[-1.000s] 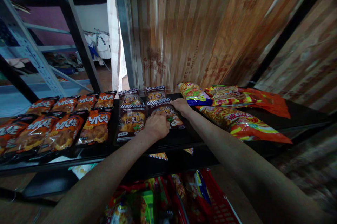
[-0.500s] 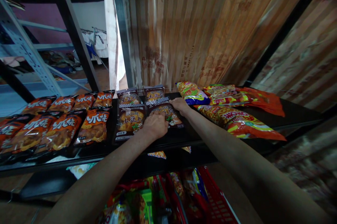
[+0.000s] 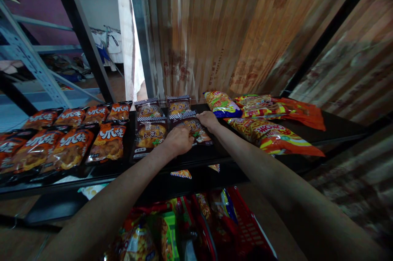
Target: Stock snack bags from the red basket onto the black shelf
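Four-cornered brown bags of potato chips with checkered top edges lie in two rows on the black shelf [image 3: 221, 156]. My right hand [image 3: 209, 122] is closed at the top right corner of the front right bag of potato chips [image 3: 199, 132]. Over that bag's left side lies my left hand [image 3: 181, 140], its fingers bent and partly hidden, gripping its edge. Just left of it is the front left potato chip bag [image 3: 150, 134]. Behind are the back left bag [image 3: 149, 108] and the back right bag [image 3: 178, 105].
Orange snack bags [image 3: 107, 142] stand in rows on the left. Larger noodle-snack bags [image 3: 270, 134] and a blue-and-yellow bag [image 3: 221, 104] lie on the right. Below, a red basket [image 3: 258, 232] holds colourful packets. A corrugated curtain [image 3: 196, 36] hangs behind the shelf.
The camera view has shifted slightly, so everything sits a little higher in the picture. Both hands stay on the same potato chip bag, with hardly any movement against the shelf.
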The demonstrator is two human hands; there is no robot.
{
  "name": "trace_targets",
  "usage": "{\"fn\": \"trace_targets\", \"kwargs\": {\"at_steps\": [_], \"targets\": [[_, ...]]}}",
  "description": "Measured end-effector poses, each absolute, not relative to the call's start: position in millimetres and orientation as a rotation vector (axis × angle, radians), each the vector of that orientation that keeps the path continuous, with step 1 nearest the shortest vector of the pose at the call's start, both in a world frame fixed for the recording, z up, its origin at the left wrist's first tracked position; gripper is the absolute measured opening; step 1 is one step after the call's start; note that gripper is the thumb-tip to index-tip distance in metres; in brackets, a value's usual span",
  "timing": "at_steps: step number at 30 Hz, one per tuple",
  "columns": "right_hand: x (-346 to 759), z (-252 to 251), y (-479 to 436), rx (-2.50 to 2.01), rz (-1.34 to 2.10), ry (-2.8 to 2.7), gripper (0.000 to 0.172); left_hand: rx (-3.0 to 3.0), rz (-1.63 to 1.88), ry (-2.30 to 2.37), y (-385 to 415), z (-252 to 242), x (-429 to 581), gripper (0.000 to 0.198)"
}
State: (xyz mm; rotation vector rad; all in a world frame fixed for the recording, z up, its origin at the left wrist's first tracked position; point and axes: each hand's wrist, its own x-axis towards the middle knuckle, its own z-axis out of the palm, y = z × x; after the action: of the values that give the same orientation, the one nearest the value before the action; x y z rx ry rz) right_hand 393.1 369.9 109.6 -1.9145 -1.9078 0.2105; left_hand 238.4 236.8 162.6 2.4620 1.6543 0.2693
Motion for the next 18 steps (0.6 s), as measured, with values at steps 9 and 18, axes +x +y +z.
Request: {"fn": "trace_targets", "kwargs": {"at_steps": [9, 18], "targets": [[391.9, 116.4, 357.9, -1.975, 0.347, -1.771, 0.033, 2.510, 0.274, 1.606, 237.2, 161.9, 234.2, 0.031], [394.5, 113.5, 354.9, -1.904, 0.389, -1.730, 0.025, 2.510, 0.394, 1.595, 237.2, 154.8, 234.3, 0.031]]}}
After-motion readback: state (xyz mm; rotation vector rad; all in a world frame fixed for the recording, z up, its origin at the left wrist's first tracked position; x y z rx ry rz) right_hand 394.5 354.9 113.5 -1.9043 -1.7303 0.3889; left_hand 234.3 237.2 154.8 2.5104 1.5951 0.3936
